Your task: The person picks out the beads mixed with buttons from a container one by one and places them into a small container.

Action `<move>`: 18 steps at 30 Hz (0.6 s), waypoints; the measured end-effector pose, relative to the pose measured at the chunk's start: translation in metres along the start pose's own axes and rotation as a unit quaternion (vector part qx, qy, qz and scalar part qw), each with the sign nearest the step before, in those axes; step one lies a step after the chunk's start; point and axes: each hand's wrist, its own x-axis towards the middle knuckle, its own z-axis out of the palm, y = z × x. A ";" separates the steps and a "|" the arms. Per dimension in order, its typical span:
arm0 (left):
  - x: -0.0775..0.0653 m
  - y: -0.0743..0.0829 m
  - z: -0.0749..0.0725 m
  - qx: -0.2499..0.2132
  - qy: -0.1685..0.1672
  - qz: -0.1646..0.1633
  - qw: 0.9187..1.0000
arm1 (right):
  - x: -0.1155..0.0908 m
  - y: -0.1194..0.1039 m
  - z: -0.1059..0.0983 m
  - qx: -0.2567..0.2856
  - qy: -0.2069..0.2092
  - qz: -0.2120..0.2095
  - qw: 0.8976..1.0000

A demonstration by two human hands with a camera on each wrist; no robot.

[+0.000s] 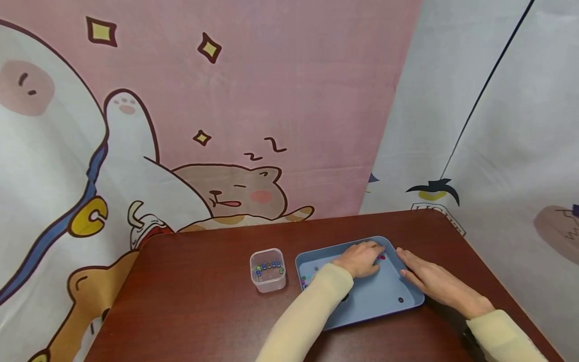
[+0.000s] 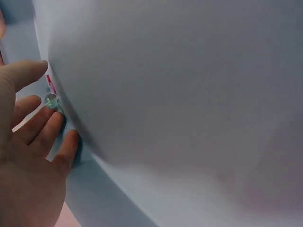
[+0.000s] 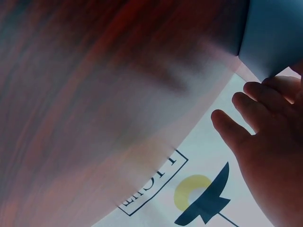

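My left hand (image 1: pixel 359 259) reaches into a shallow blue tray (image 1: pixel 377 304), near its far right corner. In the left wrist view, a clear glass marble (image 2: pixel 51 100) touches the fingertips, while the thumb stands apart from it. Close by is a small pinkish-red piece (image 2: pixel 50 84), also seen as a red piece (image 1: pixel 382 257) in the head view. My right hand (image 1: pixel 436 281) lies along the outside of the tray's right rim with fingers extended and nothing in its grasp. The right wrist view shows those fingers (image 3: pixel 236 123) beside the tray's corner (image 3: pixel 272 42).
A clear plastic box (image 1: pixel 268 284) holding several blue and green marbles stands left of the tray. Small coloured pieces (image 1: pixel 303 282) lie along the tray's left side, and a dark disc (image 1: pixel 400 300) lies near its right front corner. A printed cloth (image 1: pixel 325 125) hangs behind the brown table (image 1: pixel 203 301).
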 end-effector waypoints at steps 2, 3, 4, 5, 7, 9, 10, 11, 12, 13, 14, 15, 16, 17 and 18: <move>0.001 0.001 0.002 0.007 0.000 0.002 1.000 | 0.000 0.000 0.000 0.000 -0.001 0.000 1.000; 0.001 0.001 0.003 0.007 0.001 0.005 1.000 | 0.000 0.000 -0.001 0.001 -0.001 0.000 1.000; 0.001 0.000 0.003 0.007 0.005 0.009 1.000 | 0.000 0.000 -0.001 0.002 -0.001 0.000 1.000; 0.001 0.000 0.004 0.006 0.009 0.014 1.000 | 0.000 0.000 -0.001 0.003 -0.001 0.000 1.000; 0.000 -0.003 0.006 0.002 0.015 0.023 1.000 | 0.000 -0.001 -0.001 0.005 -0.001 0.001 1.000; -0.001 -0.005 0.008 -0.002 0.018 0.029 0.999 | -0.001 -0.001 -0.001 0.007 -0.003 0.002 1.000; -0.002 -0.007 0.008 -0.005 0.019 0.032 0.999 | -0.001 -0.001 -0.001 0.008 -0.003 0.002 1.000; -0.002 -0.008 0.009 -0.008 0.020 0.034 0.999 | -0.001 -0.001 -0.001 0.009 -0.004 0.002 1.000; -0.003 -0.010 0.009 -0.013 0.021 0.035 0.999 | -0.001 -0.002 -0.001 0.010 -0.004 0.002 1.000; -0.004 -0.012 0.010 -0.018 0.023 0.038 0.999 | -0.001 -0.002 -0.001 0.011 -0.004 0.002 1.000; -0.004 -0.013 0.010 -0.024 0.025 0.041 0.999 | -0.001 -0.002 -0.001 0.013 -0.004 0.002 1.000; -0.005 -0.015 0.011 -0.031 0.026 0.043 0.998 | -0.001 -0.002 -0.001 0.014 -0.005 0.003 1.000; -0.006 -0.017 0.012 -0.039 0.028 0.044 0.998 | -0.001 -0.002 -0.001 0.014 -0.005 0.004 1.000; -0.007 -0.019 0.012 -0.048 0.031 0.045 0.997 | -0.001 -0.002 -0.001 0.014 -0.006 0.005 1.000; -0.008 -0.021 0.013 -0.057 0.034 0.046 0.997 | -0.002 -0.002 -0.001 0.014 -0.006 0.006 1.000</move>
